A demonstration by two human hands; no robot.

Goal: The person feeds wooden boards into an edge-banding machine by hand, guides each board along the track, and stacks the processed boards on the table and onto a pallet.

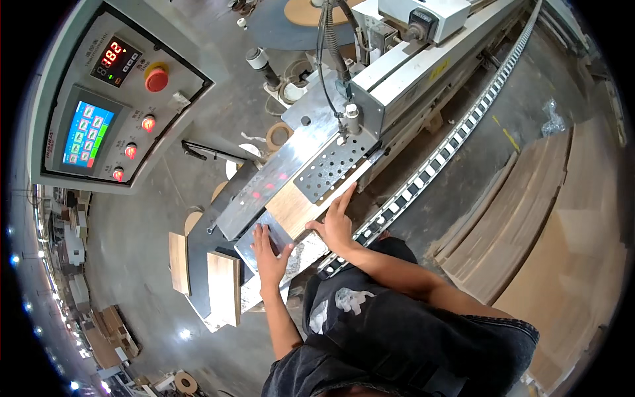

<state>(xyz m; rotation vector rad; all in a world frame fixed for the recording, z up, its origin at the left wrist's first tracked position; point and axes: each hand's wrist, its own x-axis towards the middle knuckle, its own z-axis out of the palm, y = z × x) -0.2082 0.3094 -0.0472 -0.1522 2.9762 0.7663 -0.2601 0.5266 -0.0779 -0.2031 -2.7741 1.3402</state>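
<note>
A light wood-grain board (289, 209) lies flat on the machine's infeed table, one end under a perforated metal plate (334, 171) and its long side along a shiny steel guide (254, 196). My right hand (336, 229) is at the board's near edge, thumb and fingers spread, the thumb by its corner. To the left, my left hand (268, 259) rests with fingers stretched out on the bare grey metal bed (246, 250), just past the board's end. Neither hand is wrapped round anything.
A control panel (119, 106) with lit buttons and a red knob stands at upper left. Small stacks of boards (223, 284) sit on a dark table left of my left hand. A roller rail (433, 165) runs along my right, beyond it stacked wooden panels (509, 218).
</note>
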